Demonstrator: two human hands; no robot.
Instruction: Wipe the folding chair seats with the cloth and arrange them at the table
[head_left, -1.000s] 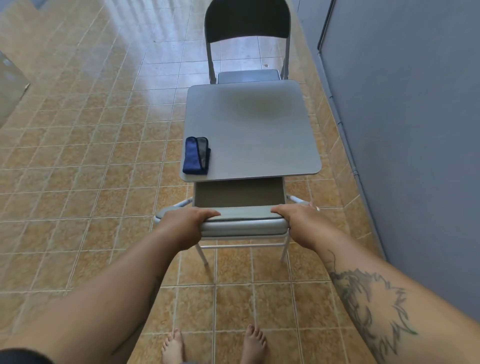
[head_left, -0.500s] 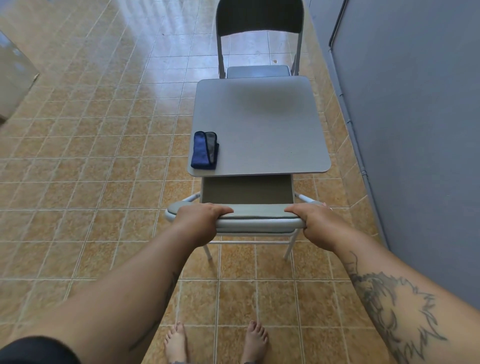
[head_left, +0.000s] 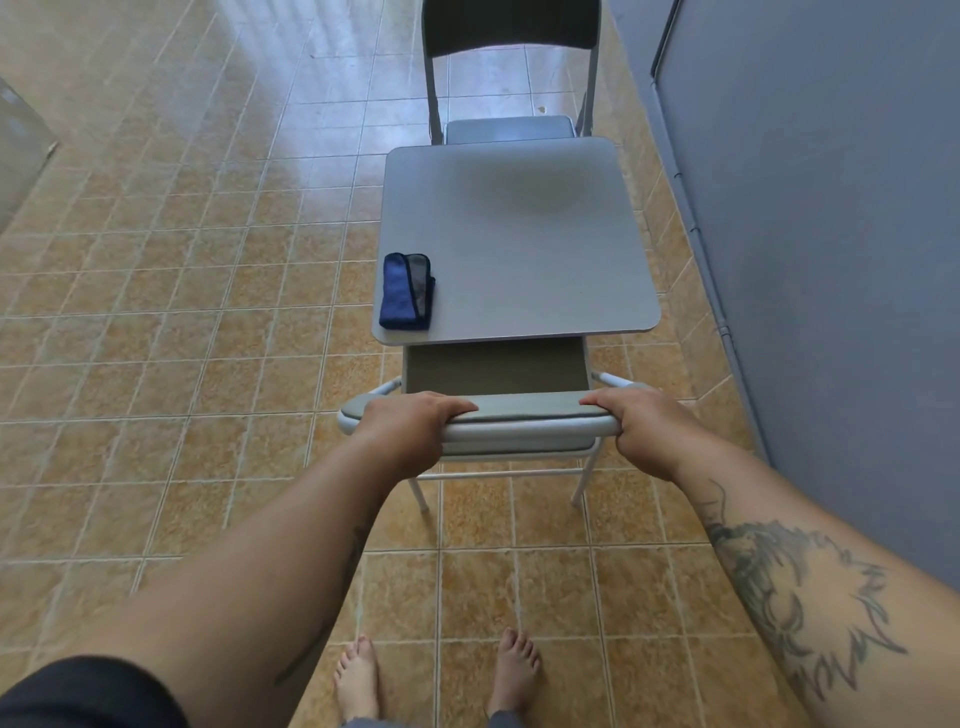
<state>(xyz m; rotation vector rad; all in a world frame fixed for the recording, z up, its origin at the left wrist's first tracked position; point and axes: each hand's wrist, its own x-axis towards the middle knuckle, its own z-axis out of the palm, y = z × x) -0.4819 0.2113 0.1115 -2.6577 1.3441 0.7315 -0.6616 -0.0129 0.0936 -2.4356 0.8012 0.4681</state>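
A grey folding chair (head_left: 524, 415) stands right in front of me, its seat tucked under the near edge of a small grey table (head_left: 519, 249). My left hand (head_left: 410, 426) grips the left end of the chair's backrest top. My right hand (head_left: 644, 431) grips the right end. A folded blue and grey cloth (head_left: 406, 291) lies on the table's near left corner. A second folding chair (head_left: 511, 78) with a dark backrest faces me at the table's far side, its seat partly under the table.
A grey wall (head_left: 831, 260) runs close along the right of the table and chairs. Tan tiled floor (head_left: 182, 312) spreads out to the left. My bare feet (head_left: 436, 675) stand just behind the near chair.
The near chair has slid a little further under the table, with both hands still on its backrest. My view has shifted slightly.
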